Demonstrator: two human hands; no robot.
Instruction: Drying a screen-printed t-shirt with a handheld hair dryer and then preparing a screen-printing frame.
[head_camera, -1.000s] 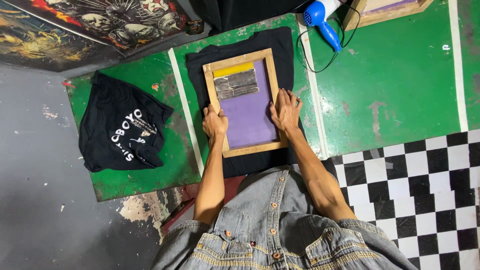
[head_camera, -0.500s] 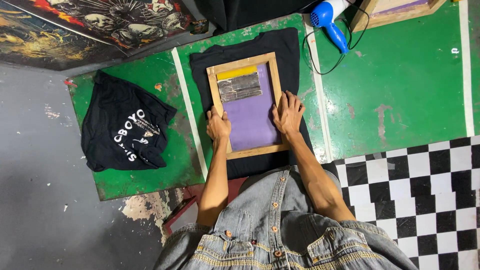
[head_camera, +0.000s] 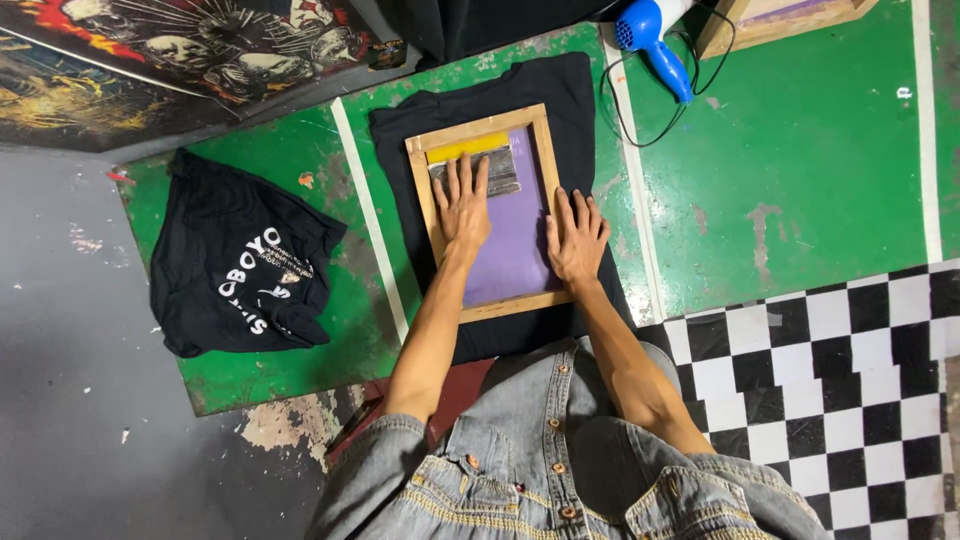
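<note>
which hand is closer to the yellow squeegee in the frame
Left. The left hand lies flat on the purple mesh with fingertips reaching the squeegee. The right hand rests lower, on the wooden frame at its right side.

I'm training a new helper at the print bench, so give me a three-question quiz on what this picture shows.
1. True or false: the wooden-framed screen lies on top of a flat black shirt.
2. Which hand reaches up to the squeegee with the yellow strip? A) left hand B) right hand C) neither
3. Fill in: the blue hair dryer lies on the ____ painted board.

Key
1. True.
2. A; the left fingertips touch its lower edge, while the right hand lies flat across the frame's right side.
3. Green.
</note>
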